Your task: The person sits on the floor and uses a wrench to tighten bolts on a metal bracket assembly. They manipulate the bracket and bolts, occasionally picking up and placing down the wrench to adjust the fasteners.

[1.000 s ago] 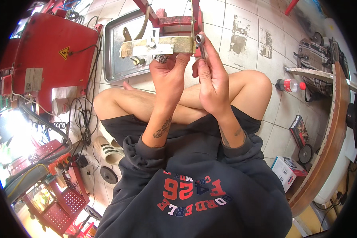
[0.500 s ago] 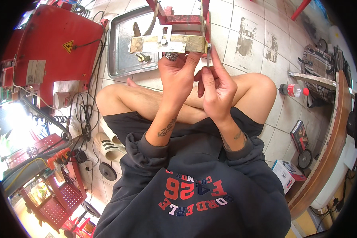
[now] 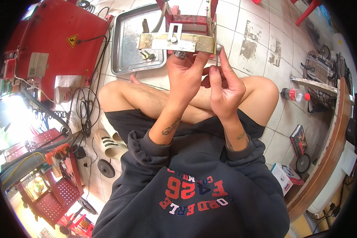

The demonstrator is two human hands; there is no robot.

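Observation:
A yellowish metal bar (image 3: 194, 41) with a white bracket (image 3: 171, 37) bolted on it sits across a red metal frame (image 3: 192, 18) in front of me. My left hand (image 3: 186, 73) is raised under the bar, fingers closed on a small metal part (image 3: 181, 54) at its underside. My right hand (image 3: 224, 85) grips a thin wrench (image 3: 217, 53) whose head meets the bar's right end. I sit cross-legged on the tiled floor.
A steel tray (image 3: 125, 59) holding bolts lies on the floor at left of the frame. A red machine (image 3: 55, 39) with cables stands far left. A sandal (image 3: 111, 142) lies by my left knee. A bottle (image 3: 293, 94), boxes and a wooden bench (image 3: 325, 158) are at right.
The view has shifted, so the bar and both hands sit slightly lower and more central. My hands keep the same hold at the bar's underside and right end.

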